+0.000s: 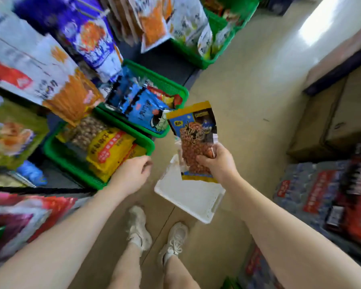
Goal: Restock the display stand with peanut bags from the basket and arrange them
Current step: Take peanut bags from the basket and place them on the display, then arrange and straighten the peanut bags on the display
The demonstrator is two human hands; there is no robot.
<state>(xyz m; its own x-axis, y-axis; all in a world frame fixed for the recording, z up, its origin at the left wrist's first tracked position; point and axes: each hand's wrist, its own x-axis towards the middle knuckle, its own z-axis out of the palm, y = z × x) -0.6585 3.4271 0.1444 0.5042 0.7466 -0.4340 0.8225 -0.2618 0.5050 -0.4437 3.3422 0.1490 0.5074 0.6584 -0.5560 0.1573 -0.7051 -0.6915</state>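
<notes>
My right hand (pixel 218 161) grips a peanut bag (pixel 194 140) with yellow and blue print and a clear window of red peanuts, held upright above the white basket (pixel 188 197) on the floor. No bags show in the basket's visible part. My left hand (pixel 133 174) hovers with loosely curled fingers and holds nothing, at the front corner of a green tray (pixel 71 161) on the display stand. That tray holds yellow bags (pixel 108 151) and a clear pack of nuts (pixel 88 130).
A second green tray (pixel 171 84) with blue snack bags sits just behind, a third (pixel 204 57) farther back. Hanging snack bags crowd the left. Cardboard boxes (pixel 329 122) and wrapped bottle packs (pixel 321 192) line the right. My feet stand on the tan floor between.
</notes>
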